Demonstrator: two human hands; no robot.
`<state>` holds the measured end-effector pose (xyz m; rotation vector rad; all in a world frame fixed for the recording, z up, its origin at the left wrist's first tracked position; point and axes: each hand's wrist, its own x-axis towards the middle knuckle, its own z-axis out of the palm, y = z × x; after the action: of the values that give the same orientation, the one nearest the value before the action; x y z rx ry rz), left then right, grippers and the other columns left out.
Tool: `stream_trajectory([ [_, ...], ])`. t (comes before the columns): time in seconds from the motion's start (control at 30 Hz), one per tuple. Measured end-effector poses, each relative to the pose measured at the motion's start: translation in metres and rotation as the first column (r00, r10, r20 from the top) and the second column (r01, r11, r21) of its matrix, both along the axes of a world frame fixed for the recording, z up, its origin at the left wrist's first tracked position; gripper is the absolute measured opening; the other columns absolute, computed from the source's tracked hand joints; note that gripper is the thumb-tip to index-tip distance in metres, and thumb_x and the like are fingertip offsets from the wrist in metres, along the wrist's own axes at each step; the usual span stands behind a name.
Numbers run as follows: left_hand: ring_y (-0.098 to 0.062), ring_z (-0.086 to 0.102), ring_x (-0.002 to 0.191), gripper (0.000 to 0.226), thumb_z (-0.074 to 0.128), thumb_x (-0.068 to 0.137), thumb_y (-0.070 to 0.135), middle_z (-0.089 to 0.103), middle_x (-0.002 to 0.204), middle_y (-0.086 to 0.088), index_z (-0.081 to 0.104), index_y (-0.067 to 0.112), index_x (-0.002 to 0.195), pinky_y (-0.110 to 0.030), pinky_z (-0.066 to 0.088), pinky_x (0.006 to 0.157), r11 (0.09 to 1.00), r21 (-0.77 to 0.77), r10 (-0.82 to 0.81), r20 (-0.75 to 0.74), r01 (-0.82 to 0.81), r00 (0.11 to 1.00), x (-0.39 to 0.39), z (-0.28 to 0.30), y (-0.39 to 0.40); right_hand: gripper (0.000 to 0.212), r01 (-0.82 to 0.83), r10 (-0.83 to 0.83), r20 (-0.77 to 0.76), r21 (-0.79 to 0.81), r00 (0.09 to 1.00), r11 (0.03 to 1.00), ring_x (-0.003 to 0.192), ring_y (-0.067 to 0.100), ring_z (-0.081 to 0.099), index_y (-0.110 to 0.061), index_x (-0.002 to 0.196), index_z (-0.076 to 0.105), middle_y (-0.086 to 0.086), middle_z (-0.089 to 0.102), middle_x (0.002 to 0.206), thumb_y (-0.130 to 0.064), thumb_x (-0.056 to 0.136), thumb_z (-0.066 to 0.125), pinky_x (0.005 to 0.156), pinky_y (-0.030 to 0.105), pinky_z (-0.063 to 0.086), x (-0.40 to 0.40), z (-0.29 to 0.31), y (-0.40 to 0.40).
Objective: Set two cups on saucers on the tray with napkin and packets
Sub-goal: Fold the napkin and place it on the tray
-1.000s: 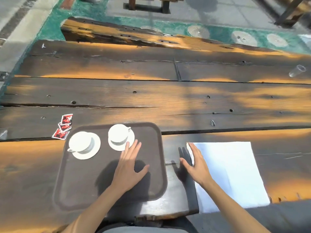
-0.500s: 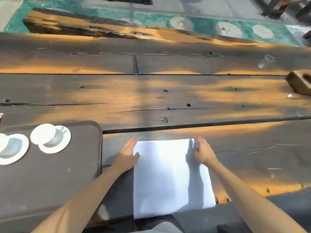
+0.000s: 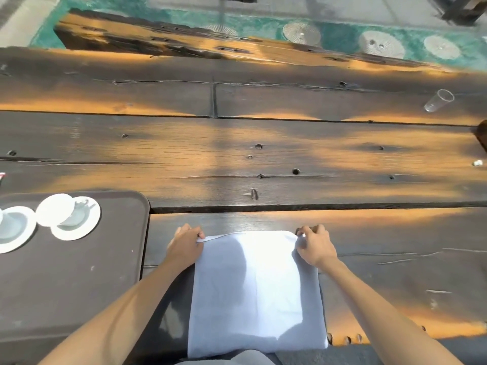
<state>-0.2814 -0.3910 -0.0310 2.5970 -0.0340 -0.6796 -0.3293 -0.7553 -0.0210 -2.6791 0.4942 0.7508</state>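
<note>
A white napkin (image 3: 255, 291) lies flat on the wooden table in front of me. My left hand (image 3: 185, 245) pinches its far left corner and my right hand (image 3: 315, 245) pinches its far right corner; the far edge is slightly lifted. To the left sits a dark brown tray (image 3: 79, 280). On its far part stand a white cup (image 3: 56, 209) on a saucer (image 3: 79, 227) and a second saucer (image 3: 15, 230) with its cup cut off by the frame's left edge. A red packet's tip (image 3: 2, 176) shows at the far left.
The long plank table (image 3: 263, 159) stretches away, with a clear plastic cup (image 3: 438, 100) lying on its side at the far right. A brown wooden block (image 3: 482, 135) pokes in at the right edge. The table's near edge runs under the napkin.
The view swung right, off the tray. My left hand left the tray and both hands went to the napkin's far corners, then closed on them and raised the far edge.
</note>
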Motion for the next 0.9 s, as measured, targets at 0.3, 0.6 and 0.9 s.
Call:
stream_trajectory([
  [0.3, -0.023, 0.057, 0.088, 0.012, 0.051, 0.096, 0.017, 0.065, 0.084, 0.000, 0.056, 0.021, 0.086, -0.036, 0.045, 0.075, 0.966, -0.239, 0.102, -0.013, -0.102, 0.995, 0.004, 0.015, 0.014, 0.012, -0.204, 0.205, 0.028, -0.032, 0.978, 0.978, 0.117, 0.034, 0.052, -0.016, 0.103, 0.055, 0.010, 0.055, 0.122, -0.023, 0.094, 0.055, 0.096, 0.039, 0.048, 0.003, 0.015, -0.004],
  [0.6, -0.014, 0.058, 0.067, 0.009, 0.066, 0.094, 0.013, 0.071, 0.082, -0.014, 0.069, 0.017, 0.086, -0.011, 0.046, 0.058, 0.873, -0.477, 0.196, 0.145, -0.105, 0.970, 0.016, 0.086, 0.060, 0.030, -0.110, 0.043, 0.208, 0.322, 0.977, 0.940, 0.074, 0.019, 0.048, -0.020, 0.090, 0.055, 0.000, 0.057, 0.082, -0.018, 0.080, 0.084, 0.070, 0.035, 0.040, 0.021, 0.094, -0.004],
  [0.9, -0.010, 0.064, 0.067, 0.010, 0.072, 0.091, 0.014, 0.071, 0.072, 0.007, 0.072, 0.023, 0.085, -0.033, 0.053, 0.070, 0.831, -0.556, 0.288, 0.395, -0.022, 0.872, 0.069, 0.191, 0.086, 0.024, -0.167, -0.080, 0.537, 0.396, 0.840, 0.903, 0.058, -0.003, 0.053, -0.023, 0.069, 0.072, -0.017, 0.068, 0.062, -0.041, 0.073, 0.088, 0.054, 0.017, 0.038, 0.072, 0.207, -0.001],
])
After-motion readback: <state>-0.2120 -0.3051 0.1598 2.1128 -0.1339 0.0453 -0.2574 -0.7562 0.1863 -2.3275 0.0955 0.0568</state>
